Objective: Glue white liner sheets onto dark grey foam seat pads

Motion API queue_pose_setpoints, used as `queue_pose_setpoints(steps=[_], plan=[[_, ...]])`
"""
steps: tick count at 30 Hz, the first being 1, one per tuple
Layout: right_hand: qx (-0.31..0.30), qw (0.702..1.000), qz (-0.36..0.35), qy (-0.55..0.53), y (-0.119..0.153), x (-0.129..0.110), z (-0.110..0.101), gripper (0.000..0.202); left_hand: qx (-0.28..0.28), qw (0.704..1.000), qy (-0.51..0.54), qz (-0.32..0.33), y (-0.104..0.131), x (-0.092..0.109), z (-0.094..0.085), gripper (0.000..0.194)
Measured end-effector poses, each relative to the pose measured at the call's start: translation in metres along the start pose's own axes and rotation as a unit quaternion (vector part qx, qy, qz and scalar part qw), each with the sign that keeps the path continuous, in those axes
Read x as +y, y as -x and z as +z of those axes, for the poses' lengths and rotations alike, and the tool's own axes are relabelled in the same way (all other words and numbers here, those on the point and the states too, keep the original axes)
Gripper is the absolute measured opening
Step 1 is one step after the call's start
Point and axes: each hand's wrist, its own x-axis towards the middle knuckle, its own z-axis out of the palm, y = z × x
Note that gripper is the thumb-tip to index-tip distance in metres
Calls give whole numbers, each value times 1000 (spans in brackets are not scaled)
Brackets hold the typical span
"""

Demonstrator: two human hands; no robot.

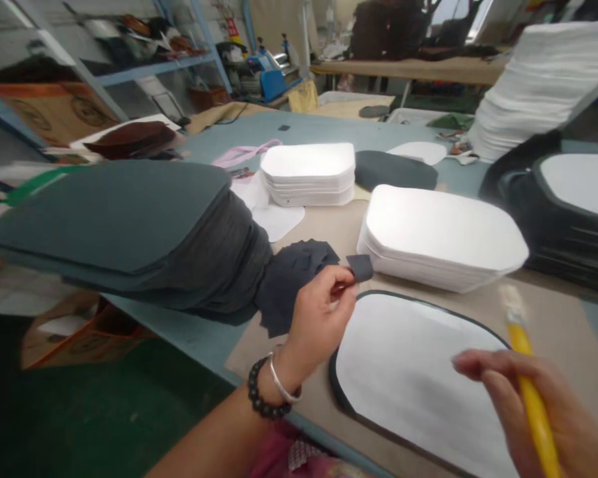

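My left hand [323, 309] pinches a small dark fabric piece [361, 267] between thumb and fingers. Just behind that hand lies a pile of similar dark pieces [296, 275]. A yellow-handled brush [532, 398] rests in the grip of my right hand [543, 405], its pale bristles pointing up and away. Below both hands is a white rounded panel [418, 365] on a slightly larger dark piece, whose edge [343, 392] shows as a border. The right hand hovers over the panel's right side and hides part of it.
A tall stack of dark panels [114, 212] stands at the left. Two stacks of white panels [443, 232] [306, 162] sit behind the work. At the right are more dark panels [568, 226] and a high white stack [543, 86]. The table's near edge [194, 355] runs diagonally.
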Motion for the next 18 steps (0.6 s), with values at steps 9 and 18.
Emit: queue_pose_setpoints(steps=[9,18], plan=[[-14,962,163,-219,-12,-27,3,28,-224,945,44,234,49,35,49,32],[145,976,85,-140,3,-17,8,21,-168,721,487,-464,62,50,93,55]])
